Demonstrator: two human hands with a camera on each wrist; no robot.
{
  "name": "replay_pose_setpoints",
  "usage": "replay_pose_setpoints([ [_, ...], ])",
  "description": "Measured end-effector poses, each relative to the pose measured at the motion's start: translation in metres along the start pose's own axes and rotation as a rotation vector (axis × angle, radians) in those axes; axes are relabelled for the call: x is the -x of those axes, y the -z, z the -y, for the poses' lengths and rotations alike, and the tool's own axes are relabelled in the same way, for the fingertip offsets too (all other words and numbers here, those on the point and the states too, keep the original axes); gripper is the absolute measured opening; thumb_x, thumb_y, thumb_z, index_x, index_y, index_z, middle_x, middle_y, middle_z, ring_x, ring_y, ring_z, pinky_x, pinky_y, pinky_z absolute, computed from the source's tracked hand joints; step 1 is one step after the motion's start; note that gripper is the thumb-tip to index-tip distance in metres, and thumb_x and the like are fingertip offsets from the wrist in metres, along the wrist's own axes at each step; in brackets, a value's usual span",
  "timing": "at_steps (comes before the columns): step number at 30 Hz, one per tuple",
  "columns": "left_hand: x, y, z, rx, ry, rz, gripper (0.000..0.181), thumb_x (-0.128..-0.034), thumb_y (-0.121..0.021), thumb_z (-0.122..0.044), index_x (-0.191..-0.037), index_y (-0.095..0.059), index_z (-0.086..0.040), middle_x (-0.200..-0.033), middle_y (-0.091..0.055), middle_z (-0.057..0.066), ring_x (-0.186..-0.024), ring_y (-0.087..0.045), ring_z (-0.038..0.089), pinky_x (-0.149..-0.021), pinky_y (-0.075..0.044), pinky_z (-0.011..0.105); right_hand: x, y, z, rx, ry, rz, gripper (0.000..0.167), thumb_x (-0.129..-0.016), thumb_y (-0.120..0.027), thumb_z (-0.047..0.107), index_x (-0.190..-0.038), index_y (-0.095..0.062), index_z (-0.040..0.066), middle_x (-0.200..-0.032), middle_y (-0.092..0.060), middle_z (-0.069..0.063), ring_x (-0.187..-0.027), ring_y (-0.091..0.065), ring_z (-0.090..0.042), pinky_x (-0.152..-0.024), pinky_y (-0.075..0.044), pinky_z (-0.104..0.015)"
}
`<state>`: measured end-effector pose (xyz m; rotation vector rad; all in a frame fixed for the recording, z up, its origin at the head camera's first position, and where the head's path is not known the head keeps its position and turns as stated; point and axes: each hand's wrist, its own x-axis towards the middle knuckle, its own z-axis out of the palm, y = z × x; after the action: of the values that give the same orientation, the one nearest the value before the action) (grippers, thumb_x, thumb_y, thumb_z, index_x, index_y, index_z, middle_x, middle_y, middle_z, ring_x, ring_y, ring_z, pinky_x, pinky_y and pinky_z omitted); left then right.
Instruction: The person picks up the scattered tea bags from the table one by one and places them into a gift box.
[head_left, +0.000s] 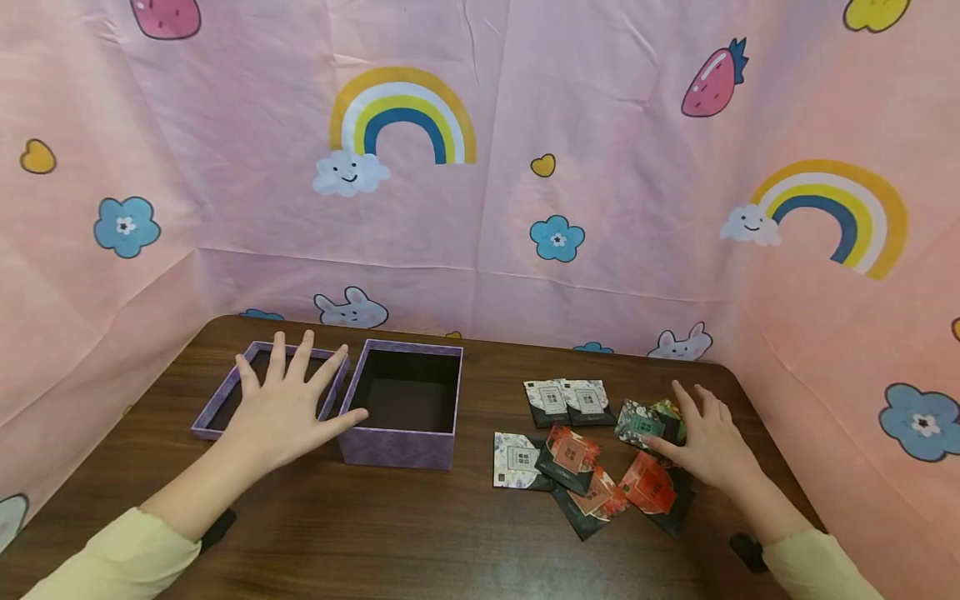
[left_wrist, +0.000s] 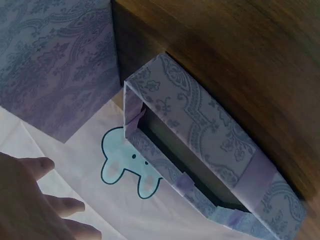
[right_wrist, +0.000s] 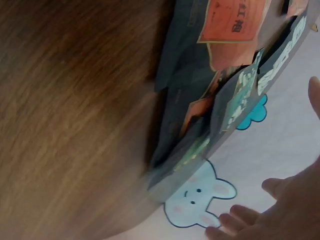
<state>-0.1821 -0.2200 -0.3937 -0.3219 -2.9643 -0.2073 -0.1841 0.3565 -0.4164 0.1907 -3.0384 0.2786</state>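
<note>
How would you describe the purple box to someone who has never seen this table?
On the brown table, look left of the scattered packets in the head view. There the purple box stands open, just right of a shallow purple lid. Its much deeper walls set it apart from that lid.

A small booth-like nook, closed off by hanging cloth [head_left: 622, 275] on the left, back and right. The cloth, lilac behind and peachy pink at the sides, is creased and carries nursery-style prints: rainbows [head_left: 405, 93], smiling clouds [head_left: 350, 173], blue flowers [head_left: 557, 239], strawberries [head_left: 711, 83], hearts [head_left: 543, 166] and rabbits [head_left: 354, 310]. A dark wood-grain table [head_left: 420, 533] with rounded far corners stands close up to the back; whether home, office or studio lies beyond, the cloth hides
</note>
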Motion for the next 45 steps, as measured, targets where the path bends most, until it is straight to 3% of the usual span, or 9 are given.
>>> replay_pose_setpoints([
  [3, -0.003, -0.003, -0.001, -0.007, -0.029, -0.015, 0.101, -0.0914, -0.056, -0.082, -0.168, -0.034, -0.021, -0.171, -0.02, 0.035, -0.158, -0.007, 0.064, -0.114, -0.002, 0.094, -0.004, -0.002, -0.004, -0.068, 0.018, 0.012, 0.103, -0.094, -0.076, 0.054, -0.163, -0.029, -0.006, -0.155, -0.031, -0.044, -0.139, -0.033, -0.066, -0.102, -0.042, -0.082],
  [7, -0.007, -0.006, -0.002, -0.011, -0.058, -0.027, 0.101, -0.0914, -0.056, -0.082, -0.168, -0.034, -0.02, -0.172, -0.021, 0.034, -0.159, -0.011, 0.06, -0.119, -0.009, 0.088, -0.011, -0.004, -0.009, -0.154, 0.051, 0.002, 0.094, -0.096, -0.077, 0.046, -0.16, -0.035, -0.009, -0.152, -0.037, -0.04, -0.137, -0.038, -0.06, -0.103, -0.044, -0.079],
  [15, -0.015, -0.009, -0.004, -0.006, -0.115, -0.037, 0.101, -0.0934, -0.056, -0.079, -0.167, -0.035, -0.013, -0.173, -0.023, 0.029, -0.162, -0.018, 0.05, -0.129, -0.015, 0.075, -0.027, -0.011, -0.017, -0.236, 0.12, -0.042, 0.076, -0.095, -0.081, 0.031, -0.152, -0.049, -0.009, -0.143, -0.053, -0.034, -0.127, -0.055, -0.054, -0.101, -0.05, -0.072],
  [31, -0.023, -0.014, -0.015, -0.014, -0.206, -0.016, 0.103, -0.098, -0.06, -0.069, -0.166, -0.029, 0.003, -0.174, -0.026, 0.024, -0.163, -0.024, 0.042, -0.133, -0.025, 0.06, -0.043, -0.028, -0.032, -0.429, 0.026, 0.073, 0.062, -0.094, -0.083, 0.027, -0.142, -0.061, -0.005, -0.14, -0.061, -0.031, -0.126, -0.062, -0.052, -0.102, -0.054, -0.067],
  [45, -0.025, -0.016, -0.02, -0.044, -0.242, 0.013, 0.101, -0.1011, -0.054, -0.069, -0.164, -0.031, 0.007, -0.171, -0.032, 0.026, -0.162, -0.029, 0.041, -0.133, -0.026, 0.056, -0.051, -0.041, -0.04, -0.391, 0.092, 0.097, 0.069, -0.085, -0.091, 0.027, -0.138, -0.064, -0.008, -0.133, -0.061, -0.03, -0.119, -0.062, -0.05, -0.099, -0.055, -0.066],
])
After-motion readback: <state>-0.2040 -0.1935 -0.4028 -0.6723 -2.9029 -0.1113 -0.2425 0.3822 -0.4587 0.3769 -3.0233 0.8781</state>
